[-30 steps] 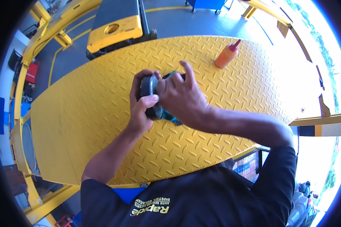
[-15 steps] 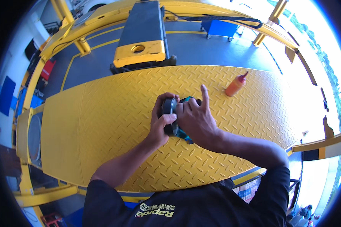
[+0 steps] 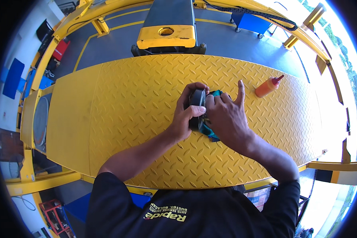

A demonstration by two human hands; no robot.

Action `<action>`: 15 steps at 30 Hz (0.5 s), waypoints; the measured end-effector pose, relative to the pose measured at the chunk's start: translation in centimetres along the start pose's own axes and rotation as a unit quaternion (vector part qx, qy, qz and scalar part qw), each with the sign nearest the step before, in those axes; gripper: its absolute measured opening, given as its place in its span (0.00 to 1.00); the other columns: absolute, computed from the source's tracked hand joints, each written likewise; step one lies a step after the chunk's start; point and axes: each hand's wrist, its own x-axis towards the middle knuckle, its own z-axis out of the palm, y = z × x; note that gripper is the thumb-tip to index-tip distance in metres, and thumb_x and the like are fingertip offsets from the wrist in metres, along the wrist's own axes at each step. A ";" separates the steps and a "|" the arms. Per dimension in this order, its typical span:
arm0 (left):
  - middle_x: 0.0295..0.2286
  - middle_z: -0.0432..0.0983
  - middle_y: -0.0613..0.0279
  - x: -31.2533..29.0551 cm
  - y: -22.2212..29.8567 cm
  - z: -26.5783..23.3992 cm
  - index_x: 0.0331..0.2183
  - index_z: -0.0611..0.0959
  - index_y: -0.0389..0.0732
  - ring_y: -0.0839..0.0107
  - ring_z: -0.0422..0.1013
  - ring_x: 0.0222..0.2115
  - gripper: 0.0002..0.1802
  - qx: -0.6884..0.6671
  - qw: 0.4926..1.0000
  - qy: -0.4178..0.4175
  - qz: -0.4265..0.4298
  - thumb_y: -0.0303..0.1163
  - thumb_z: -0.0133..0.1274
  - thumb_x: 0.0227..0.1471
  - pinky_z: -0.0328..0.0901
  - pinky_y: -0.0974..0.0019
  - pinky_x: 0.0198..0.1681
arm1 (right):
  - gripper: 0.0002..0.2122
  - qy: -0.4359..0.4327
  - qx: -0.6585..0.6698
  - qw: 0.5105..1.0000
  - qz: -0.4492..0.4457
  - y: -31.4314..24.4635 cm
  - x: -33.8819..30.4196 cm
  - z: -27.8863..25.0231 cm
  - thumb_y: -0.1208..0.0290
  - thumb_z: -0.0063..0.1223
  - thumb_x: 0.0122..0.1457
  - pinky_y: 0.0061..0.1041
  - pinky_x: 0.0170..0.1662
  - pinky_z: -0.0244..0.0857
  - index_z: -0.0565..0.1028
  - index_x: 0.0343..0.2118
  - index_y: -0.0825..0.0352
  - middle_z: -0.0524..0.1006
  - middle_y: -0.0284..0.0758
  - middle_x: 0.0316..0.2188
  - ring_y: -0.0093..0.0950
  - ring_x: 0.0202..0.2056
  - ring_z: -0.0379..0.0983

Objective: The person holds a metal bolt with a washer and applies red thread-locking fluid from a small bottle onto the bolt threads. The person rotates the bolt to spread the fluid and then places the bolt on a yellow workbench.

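My left hand (image 3: 186,115) grips a black round disc-shaped part (image 3: 197,104), held on edge above the yellow tread-plate platform (image 3: 131,107). My right hand (image 3: 226,117) presses a teal cloth (image 3: 214,133) against the part's right face, with the index finger stuck out upward. The far side of the part is hidden behind my fingers.
An orange squeeze bottle with a red nozzle (image 3: 267,87) lies on the platform to the right of my hands. Beyond the platform stands a yellow and black machine (image 3: 168,29). Yellow rails (image 3: 47,59) frame the work area. A blue cart (image 3: 252,22) sits at the back right.
The view has shifted, so my hands and the part sit a little lower and further right in frame. The grip on the part and cloth is unchanged; the right hand has slid slightly over the part.
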 end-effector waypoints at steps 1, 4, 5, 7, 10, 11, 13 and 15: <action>0.56 0.72 0.53 -0.1 0.0 -0.2 0.63 0.72 0.42 0.62 0.71 0.60 0.40 0.000 1.000 0.000 0.000 0.38 0.58 0.47 0.69 0.58 0.65 | 0.33 -0.106 0.015 0.994 0.005 -0.3 0.3 -1.2 0.62 0.79 0.52 0.83 0.74 0.40 0.78 0.58 0.76 0.84 0.39 0.41 0.40 0.56 0.81; 0.55 0.72 0.56 0.0 0.4 -0.4 0.62 0.73 0.41 0.65 0.70 0.58 0.38 -0.025 1.000 -0.001 -0.001 0.31 0.59 0.47 0.65 0.59 0.67 | 0.38 -0.015 0.103 0.994 0.033 0.8 -0.4 -1.1 0.56 0.79 0.53 0.81 0.74 0.43 0.75 0.63 0.72 0.83 0.40 0.47 0.39 0.59 0.79; 0.54 0.72 0.57 -0.4 0.3 -0.5 0.62 0.73 0.41 0.66 0.70 0.58 0.38 -0.044 0.999 0.005 -0.005 0.28 0.60 0.47 0.64 0.60 0.68 | 0.41 0.020 0.155 0.988 0.020 2.0 -0.7 -1.1 0.51 0.80 0.53 0.75 0.75 0.45 0.73 0.65 0.68 0.82 0.38 0.52 0.39 0.61 0.78; 0.54 0.72 0.58 -0.4 0.2 -0.7 0.61 0.74 0.41 0.67 0.70 0.58 0.37 -0.036 0.999 0.004 0.015 0.29 0.61 0.47 0.63 0.61 0.67 | 0.32 0.110 0.355 0.926 0.065 5.4 -2.4 -1.6 0.51 0.74 0.61 0.52 0.68 0.64 0.76 0.61 0.67 0.84 0.36 0.48 0.36 0.55 0.80; 0.55 0.72 0.53 -0.3 -0.5 -0.8 0.63 0.74 0.40 0.64 0.70 0.59 0.40 0.002 1.000 0.006 0.027 0.36 0.60 0.47 0.66 0.58 0.67 | 0.22 0.304 0.725 0.542 0.298 10.9 -8.3 2.6 0.52 0.58 0.75 0.33 0.47 0.74 0.77 0.59 0.67 0.84 0.42 0.40 0.30 0.38 0.80; 0.56 0.72 0.50 -0.3 -0.6 -0.7 0.64 0.74 0.39 0.62 0.70 0.60 0.42 0.018 1.000 0.007 0.024 0.39 0.59 0.47 0.67 0.57 0.67 | 0.23 0.278 0.776 0.444 0.352 12.7 -10.3 4.4 0.50 0.53 0.78 0.31 0.42 0.72 0.76 0.60 0.67 0.84 0.43 0.38 0.29 0.35 0.78; 0.55 0.72 0.49 0.0 -0.5 -0.1 0.64 0.74 0.40 0.61 0.70 0.60 0.42 0.032 0.999 0.003 0.019 0.39 0.59 0.46 0.67 0.57 0.67 | 0.26 0.216 0.834 0.295 0.413 13.6 -12.5 5.5 0.48 0.45 0.80 0.26 0.35 0.70 0.72 0.66 0.67 0.83 0.46 0.37 0.30 0.32 0.75; 0.54 0.72 0.57 0.0 -0.5 0.0 0.61 0.76 0.41 0.68 0.68 0.58 0.38 -0.018 1.000 0.004 0.008 0.34 0.63 0.45 0.63 0.62 0.66 | 0.29 0.202 0.848 0.283 0.400 14.2 -13.2 7.5 0.48 0.42 0.81 0.25 0.37 0.76 0.65 0.74 0.66 0.81 0.53 0.46 0.31 0.32 0.76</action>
